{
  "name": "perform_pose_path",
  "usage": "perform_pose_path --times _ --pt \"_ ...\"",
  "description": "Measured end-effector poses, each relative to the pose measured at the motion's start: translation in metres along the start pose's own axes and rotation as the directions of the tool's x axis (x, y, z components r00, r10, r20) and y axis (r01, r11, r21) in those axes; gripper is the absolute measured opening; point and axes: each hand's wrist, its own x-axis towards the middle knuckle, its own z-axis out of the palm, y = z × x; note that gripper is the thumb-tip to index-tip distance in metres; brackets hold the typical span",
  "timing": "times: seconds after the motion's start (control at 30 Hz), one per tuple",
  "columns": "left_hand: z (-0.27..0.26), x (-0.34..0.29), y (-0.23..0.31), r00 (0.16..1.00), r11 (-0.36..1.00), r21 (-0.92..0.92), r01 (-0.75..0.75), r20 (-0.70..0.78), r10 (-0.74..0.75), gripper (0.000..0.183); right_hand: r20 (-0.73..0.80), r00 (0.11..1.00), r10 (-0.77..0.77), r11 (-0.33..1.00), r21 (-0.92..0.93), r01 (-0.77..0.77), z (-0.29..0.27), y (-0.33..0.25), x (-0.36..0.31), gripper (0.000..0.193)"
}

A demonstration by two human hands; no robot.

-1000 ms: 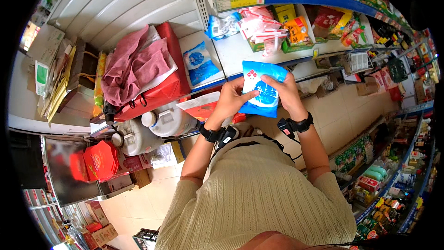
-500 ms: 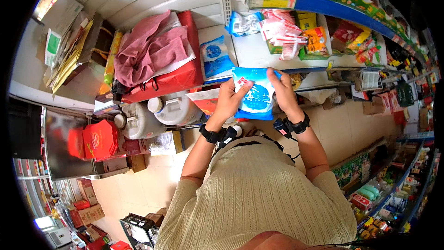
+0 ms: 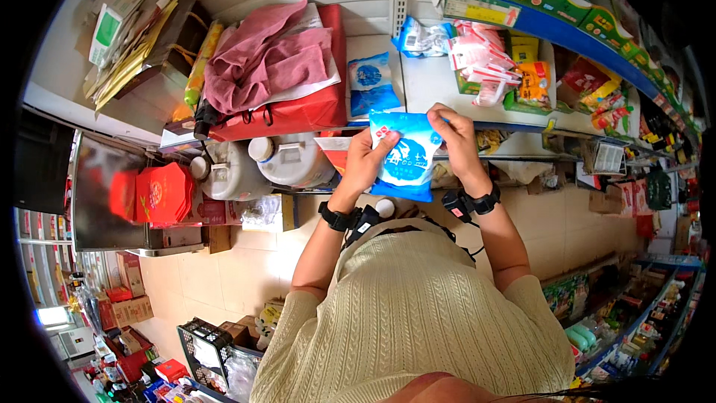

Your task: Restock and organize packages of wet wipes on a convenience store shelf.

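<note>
In front of my waist I hold a soft blue and white plastic salt bag with both hands, its printed face turned up to me. My left hand grips its left side, with the thumb lying on the front near a small red mark. My right hand pinches the upper right edge, fingertips close together at the corner. A similar blue and white bag lies on the white shelf just beyond my hands. Another blue and white bag lies farther back on that shelf. Both wrists wear black bands.
Left on the shelf, a pink cloth covers part of a red box. Red and white packets and an orange packet lie to the right. White jugs stand below. A black crate sits on the floor behind me.
My right fingers have shifted to the bag's upper right corner, and the bag has turned slightly. The shelf and its goods sit farther right in view.
</note>
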Motion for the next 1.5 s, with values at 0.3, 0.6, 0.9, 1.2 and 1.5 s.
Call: perform_pose_path --times 0.3,0.6,0.9,1.2,1.5 --pt "-0.003 -0.003 0.02 0.923 0.822 0.455 -0.344 0.0 0.386 0.015 0.074 0.997 -0.032 0.994 0.109 0.024 0.005 -0.009 0.007 0.024" --pt "-0.012 -0.006 0.023 0.985 0.951 0.265 -0.16 -0.013 0.17 0.019 0.206 0.972 -0.112 0.981 -0.134 0.142 0.006 -0.013 0.009 0.009" --pt "-0.031 -0.02 0.02 0.99 0.996 0.013 -0.083 -0.118 0.084 0.021 -0.03 0.997 -0.066 0.998 0.009 0.066 -0.013 -0.002 0.023 0.044" --pt "-0.025 -0.018 0.019 0.964 0.99 -0.095 -0.108 -0.252 0.081 0.021 0.53 0.848 -0.004 0.971 -0.202 0.131 0.021 0.014 -0.006 0.043" --pt "-0.018 -0.014 0.028 0.94 0.982 -0.167 -0.085 -0.341 0.024 0.024 0.34 0.934 0.108 0.988 -0.143 -0.062 0.038 0.023 -0.009 0.044"
